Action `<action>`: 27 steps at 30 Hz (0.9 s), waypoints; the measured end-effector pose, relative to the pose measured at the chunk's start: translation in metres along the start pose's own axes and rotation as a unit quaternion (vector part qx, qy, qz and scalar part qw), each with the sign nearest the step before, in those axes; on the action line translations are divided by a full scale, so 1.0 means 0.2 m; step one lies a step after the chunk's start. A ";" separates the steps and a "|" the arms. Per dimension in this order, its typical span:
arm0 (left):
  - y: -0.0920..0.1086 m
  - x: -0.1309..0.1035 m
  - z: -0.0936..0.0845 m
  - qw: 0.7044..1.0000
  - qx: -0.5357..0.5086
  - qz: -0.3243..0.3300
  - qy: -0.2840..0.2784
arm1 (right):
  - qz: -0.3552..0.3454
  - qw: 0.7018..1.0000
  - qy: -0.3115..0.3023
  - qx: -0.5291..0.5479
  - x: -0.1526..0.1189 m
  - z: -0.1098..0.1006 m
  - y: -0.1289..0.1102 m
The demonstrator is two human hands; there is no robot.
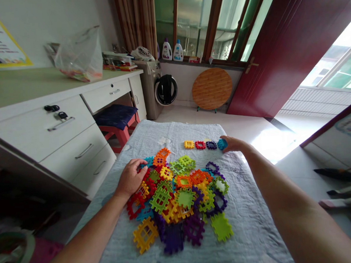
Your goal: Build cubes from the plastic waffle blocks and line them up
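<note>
Colourful square plastic pieces with notched edges lie in a loose pile, a green one among them, on the cloth-covered table. Beyond the pile, a yellow piece, a red piece and a dark blue piece form a row. At its right end my right hand has its fingers closed on a light blue piece. My left hand rests at the pile's left edge, its fingers curled over a blue piece; whether it grips that piece is unclear.
On the left stands a white desk with a plastic bag on top. A stool is tucked beneath it. Behind the table are a washing machine and a round wooden board. A red door stands at the right.
</note>
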State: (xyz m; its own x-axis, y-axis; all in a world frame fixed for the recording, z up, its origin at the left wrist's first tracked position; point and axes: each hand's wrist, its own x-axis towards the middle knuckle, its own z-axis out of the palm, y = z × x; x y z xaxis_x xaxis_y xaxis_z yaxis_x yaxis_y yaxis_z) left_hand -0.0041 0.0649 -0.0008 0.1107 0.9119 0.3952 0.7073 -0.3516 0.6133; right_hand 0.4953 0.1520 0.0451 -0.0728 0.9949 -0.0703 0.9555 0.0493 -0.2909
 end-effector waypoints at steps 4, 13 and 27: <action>0.01 0.00 0.00 1.000 -0.001 -0.005 0.000 | -0.028 1.000 -0.001 -0.006 0.02 0.01 -0.01; 0.02 0.00 0.00 1.000 -0.001 -0.010 0.002 | -0.039 0.998 0.007 -0.039 -0.01 -0.02 -0.04; 0.01 0.00 0.00 1.000 0.001 -0.005 0.002 | 0.005 0.996 0.029 -0.087 -0.06 -0.07 -0.20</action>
State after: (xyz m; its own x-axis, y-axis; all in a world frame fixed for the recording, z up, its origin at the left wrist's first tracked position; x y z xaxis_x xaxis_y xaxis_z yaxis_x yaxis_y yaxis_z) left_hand -0.0032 0.0643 0.0000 0.1004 0.9142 0.3925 0.7103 -0.3421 0.6152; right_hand 0.4624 0.1387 0.0699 -0.0508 0.9986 -0.0157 0.9915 0.0486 -0.1204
